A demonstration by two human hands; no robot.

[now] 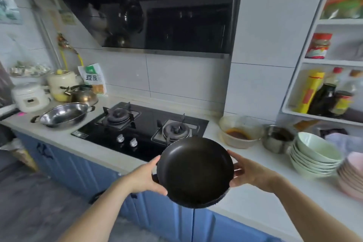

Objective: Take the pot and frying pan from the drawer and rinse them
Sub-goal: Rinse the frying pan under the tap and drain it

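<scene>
A black frying pan (194, 171) hangs in the air over the front edge of the white counter, tilted with its inside facing me. My left hand (146, 178) grips its left rim and my right hand (248, 173) holds its right rim. Its handle is mostly hidden behind my left hand and forearm. A steel two-handled pot (63, 115) rests on the counter far to the left, beside the stove. No sink or drawer front is clearly in view.
A black two-burner gas stove (141, 127) lies just behind the pan. To the right stand a glass bowl with dark sauce (239, 131), a small steel cup (277, 139), stacked green bowls (314, 155) and pink bowls (351, 175). Kettle (84, 94) and rice cooker (30, 97) sit back left.
</scene>
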